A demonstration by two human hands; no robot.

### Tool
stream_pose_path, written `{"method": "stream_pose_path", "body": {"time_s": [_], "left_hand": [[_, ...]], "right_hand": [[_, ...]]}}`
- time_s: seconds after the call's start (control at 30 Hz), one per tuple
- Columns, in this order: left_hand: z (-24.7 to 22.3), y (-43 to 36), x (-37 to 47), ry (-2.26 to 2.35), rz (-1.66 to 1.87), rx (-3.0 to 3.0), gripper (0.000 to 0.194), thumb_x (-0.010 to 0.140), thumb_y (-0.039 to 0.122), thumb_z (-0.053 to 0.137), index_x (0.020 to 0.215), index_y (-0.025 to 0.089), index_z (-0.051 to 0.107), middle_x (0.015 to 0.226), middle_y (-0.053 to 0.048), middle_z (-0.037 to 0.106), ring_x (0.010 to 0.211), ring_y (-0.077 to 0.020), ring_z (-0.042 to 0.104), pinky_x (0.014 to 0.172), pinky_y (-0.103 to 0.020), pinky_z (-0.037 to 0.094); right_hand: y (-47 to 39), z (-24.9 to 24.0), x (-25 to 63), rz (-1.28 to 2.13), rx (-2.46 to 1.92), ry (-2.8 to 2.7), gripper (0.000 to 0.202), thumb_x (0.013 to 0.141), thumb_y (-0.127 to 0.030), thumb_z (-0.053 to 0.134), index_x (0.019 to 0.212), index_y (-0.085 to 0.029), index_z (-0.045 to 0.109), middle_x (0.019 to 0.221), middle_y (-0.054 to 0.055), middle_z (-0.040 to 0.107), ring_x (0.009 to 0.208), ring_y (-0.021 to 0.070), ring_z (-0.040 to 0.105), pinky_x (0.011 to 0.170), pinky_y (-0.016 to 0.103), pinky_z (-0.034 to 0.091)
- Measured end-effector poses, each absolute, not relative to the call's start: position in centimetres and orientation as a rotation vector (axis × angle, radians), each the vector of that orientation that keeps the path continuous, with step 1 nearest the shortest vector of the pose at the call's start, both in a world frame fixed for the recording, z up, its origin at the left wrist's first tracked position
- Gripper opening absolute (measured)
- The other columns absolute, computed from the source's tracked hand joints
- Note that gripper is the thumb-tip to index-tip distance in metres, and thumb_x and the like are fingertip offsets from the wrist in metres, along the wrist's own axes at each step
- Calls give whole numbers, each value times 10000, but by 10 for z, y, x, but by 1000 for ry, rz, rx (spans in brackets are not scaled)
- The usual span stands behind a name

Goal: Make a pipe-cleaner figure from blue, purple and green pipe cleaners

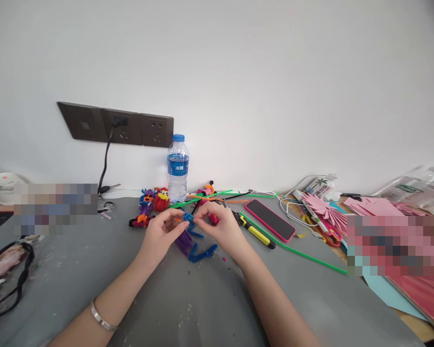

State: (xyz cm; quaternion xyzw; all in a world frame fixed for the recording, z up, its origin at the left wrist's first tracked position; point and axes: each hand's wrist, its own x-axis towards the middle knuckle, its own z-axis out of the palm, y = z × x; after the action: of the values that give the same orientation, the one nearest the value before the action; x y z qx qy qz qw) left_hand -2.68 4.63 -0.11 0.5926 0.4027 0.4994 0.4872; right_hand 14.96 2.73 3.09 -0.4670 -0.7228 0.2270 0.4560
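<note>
Between my two hands is a small blue fuzzy piece [189, 218], pinched from both sides by the fingertips. My left hand [163, 231] holds its left side, and my right hand [217, 224] grips its right side with thumb and finger together. Just below lie a purple fuzzy bundle [184, 242] and a bent blue pipe cleaner [202, 253] on the grey mat [159, 299]. Behind my left hand sit a purple and blue figure [146, 201] and a red figure [161, 199]. My fingers partly cover the blue piece.
A water bottle [178, 168] stands against the wall. Right of my hands lie a yellow cutter [257, 234], a pink-edged phone [270, 220] and a long green pipe cleaner [311, 258]. Pink paper [374, 212] and scissors [332, 236] are farther right. A black cord [104, 166] hangs at the left.
</note>
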Motion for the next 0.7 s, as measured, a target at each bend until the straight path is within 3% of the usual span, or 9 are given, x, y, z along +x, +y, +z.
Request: {"method": "stream_pose_path", "body": {"time_s": [0.33,0.7], "left_hand": [[-3,47,-28,981,1213,1434,226,707,331,735,867,181,680,709,0,603,625,-129,520,578,-235,433],[-4,47,-26,945,1264,1411,168,674,278,753,797,188,681,793,-8,647,675,-124,553,639,-234,461]], "right_hand": [[25,32,149,592,-1205,-1767,81,797,-201,608,719,-196,627,731,20,661,674,159,556,623,272,412],[24,35,150,562,-1195,-1789,94,785,-143,630,713,-201,622,756,9,663,765,180,580,722,297,421]]}}
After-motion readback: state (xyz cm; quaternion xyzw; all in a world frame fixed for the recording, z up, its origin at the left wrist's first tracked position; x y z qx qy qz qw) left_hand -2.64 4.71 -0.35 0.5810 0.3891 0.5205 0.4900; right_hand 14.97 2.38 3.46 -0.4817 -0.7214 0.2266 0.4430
